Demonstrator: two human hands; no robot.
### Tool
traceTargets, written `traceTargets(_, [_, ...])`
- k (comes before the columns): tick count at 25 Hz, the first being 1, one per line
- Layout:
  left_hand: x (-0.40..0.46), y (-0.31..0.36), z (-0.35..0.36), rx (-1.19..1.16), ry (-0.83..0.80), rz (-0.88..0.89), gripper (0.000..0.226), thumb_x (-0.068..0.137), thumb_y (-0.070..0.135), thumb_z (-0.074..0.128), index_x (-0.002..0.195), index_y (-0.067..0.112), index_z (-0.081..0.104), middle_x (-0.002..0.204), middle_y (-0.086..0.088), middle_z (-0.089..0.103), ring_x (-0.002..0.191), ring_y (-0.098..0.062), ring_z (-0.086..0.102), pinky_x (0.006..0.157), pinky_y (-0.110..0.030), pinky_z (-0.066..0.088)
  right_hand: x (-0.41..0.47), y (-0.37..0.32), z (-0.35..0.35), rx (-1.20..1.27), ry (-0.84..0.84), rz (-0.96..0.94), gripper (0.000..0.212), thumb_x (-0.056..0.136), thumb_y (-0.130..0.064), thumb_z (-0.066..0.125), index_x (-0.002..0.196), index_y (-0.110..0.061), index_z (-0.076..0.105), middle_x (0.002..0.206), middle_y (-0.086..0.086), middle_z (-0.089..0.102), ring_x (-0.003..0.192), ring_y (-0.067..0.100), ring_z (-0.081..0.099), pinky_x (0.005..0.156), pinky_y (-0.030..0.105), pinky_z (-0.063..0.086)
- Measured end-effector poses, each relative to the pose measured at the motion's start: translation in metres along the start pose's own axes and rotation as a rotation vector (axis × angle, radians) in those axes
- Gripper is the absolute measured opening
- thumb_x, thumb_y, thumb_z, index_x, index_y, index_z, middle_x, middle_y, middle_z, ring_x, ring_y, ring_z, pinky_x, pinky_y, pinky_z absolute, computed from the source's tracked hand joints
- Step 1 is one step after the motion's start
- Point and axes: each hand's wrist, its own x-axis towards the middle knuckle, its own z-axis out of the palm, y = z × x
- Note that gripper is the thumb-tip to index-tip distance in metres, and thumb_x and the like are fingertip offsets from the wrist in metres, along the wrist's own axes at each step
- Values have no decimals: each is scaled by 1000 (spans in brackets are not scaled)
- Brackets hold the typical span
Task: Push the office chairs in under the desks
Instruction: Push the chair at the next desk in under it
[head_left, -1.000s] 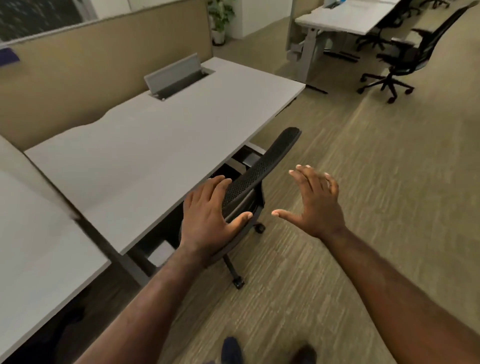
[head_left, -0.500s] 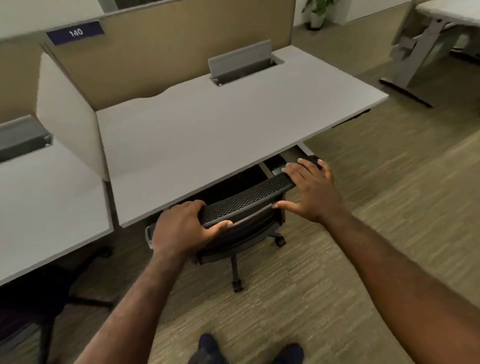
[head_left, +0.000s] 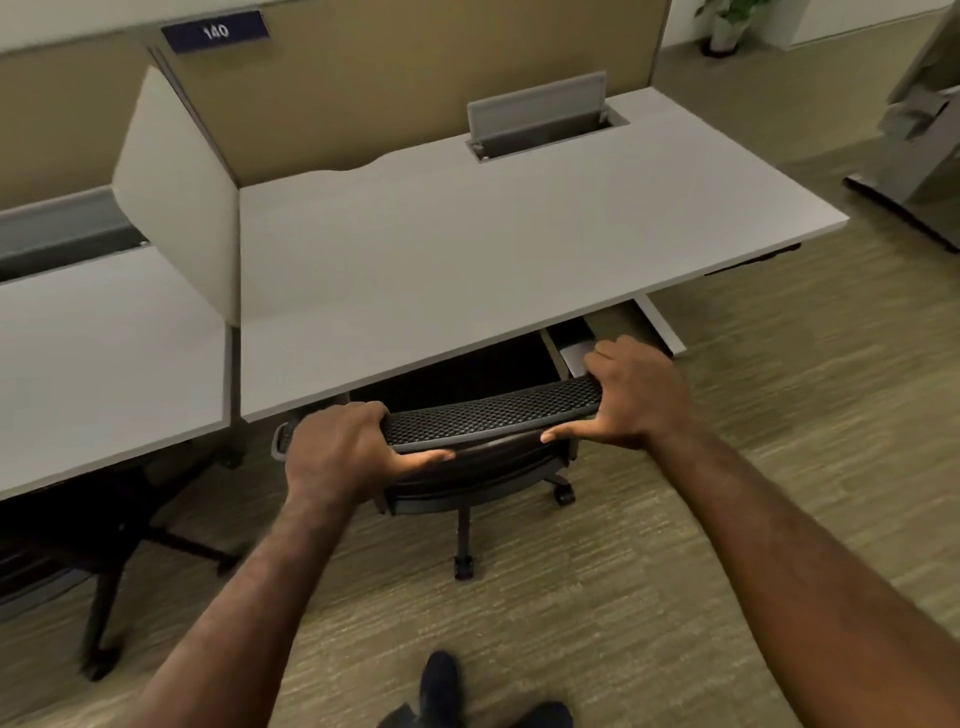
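Left hand (head_left: 345, 457): clamped on the left end of the chair (head_left: 488, 415) backrest's top edge, fingers curled over the far side, thumb along the near side.
Right hand (head_left: 631, 400): clamped on the right end of the same edge, fingers over the top, thumb pointing inward along the near side.
Hands, spacing: apart, one at each end of the backrest.
Chair: black mesh back, seat mostly under the desk (head_left: 467, 249); backrest top sits just at the desk's front edge.
Chair base: one leg and caster (head_left: 463, 566) stick out toward the person; another caster (head_left: 565, 492) shows at right.
Desk: light grey top, bare; grey cable flap (head_left: 537, 106) tilted open at the back.
Divider (head_left: 176, 192): pale panel standing at the desk's left edge, between it and the next desk (head_left: 93, 353).
Second chair (head_left: 98, 561): dark, partly under the left desk, base legs showing.
Sign (head_left: 215, 31): blue plate reading 140, on the tan partition (head_left: 363, 78).
Floor (head_left: 753, 519): striped tan carpet.
Shoes (head_left: 441, 686): dark, at the bottom edge.
Plant (head_left: 724, 23): potted, far top right.
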Motion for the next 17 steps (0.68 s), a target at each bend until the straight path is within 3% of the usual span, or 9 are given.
traceTargets(8, [4,14,-3,8,11,58,94,44,107,23,72,26,61,65,11,58,63,-12,57,55,-29,38,-11,17,-2,25,-1,20,86,45,-106,35,69,-24,40,73,-6,41,69,17,39,61,32,37])
traceTargets(12, [16,28,-6,12,11,71,93,45,107,26,73,26,60,66,11,58,64,-14,59,55,-30,36,-8,30,-3,33,-9,56,88,42,-108,35,71,-25,43,75,-6,45,71,17,41,62,34,42])
traceTargets(17, [38,49,-5,-40,10,58,91,45,106,31,72,24,59,65,9,57,67,-17,60,58,-32,45,3,58,-7,32,-27,86,91,41,-108,34,74,-25,48,75,-7,45,72,18,45,63,34,44])
